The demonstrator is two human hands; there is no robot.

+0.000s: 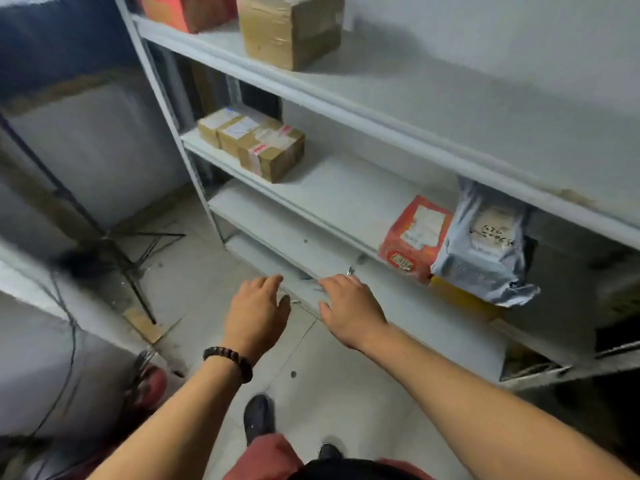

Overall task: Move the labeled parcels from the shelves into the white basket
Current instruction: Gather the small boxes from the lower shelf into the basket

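Pale shelving, handwritten numbers on grey mailer

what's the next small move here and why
Probably raise the right hand to the red labeled box, the parcel nearest it, at the front edge of the shelf beside the grey mailer bag. That hand and the left hand are open and hold nothing, so a grasp comes first.

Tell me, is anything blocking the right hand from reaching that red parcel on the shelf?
Nothing visible does. The right hand is open, lower and left of the red parcel, with only bare shelf between them. The grey mailer bag sits on the parcel's right, away from the hand.
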